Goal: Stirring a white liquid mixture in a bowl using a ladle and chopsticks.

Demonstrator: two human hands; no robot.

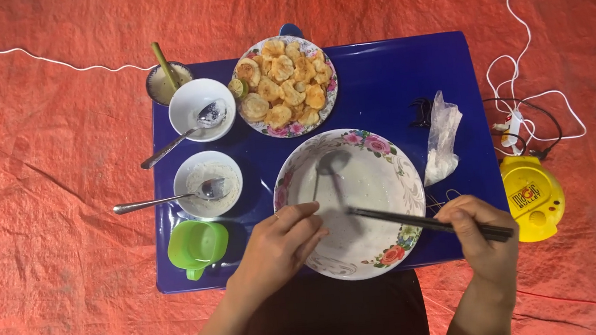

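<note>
Head view: right hand (481, 234) fingers pinch chopsticks (420, 223); left hand (277, 248) fingers curl on bowl (410, 178).

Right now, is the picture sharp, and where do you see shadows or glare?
Head view: mostly sharp, evenly lit; soft shadows lie beside the bowls on the blue table; a spoon-shaped shadow falls inside the large floral bowl; mild glare on the spoon; left hand and right hand clear, unblurred.

A blue tray table (391, 78) carries floral bowl (408, 179), fritter plate (331, 91), two white bowls (186, 102), green cup (196, 246).
</note>
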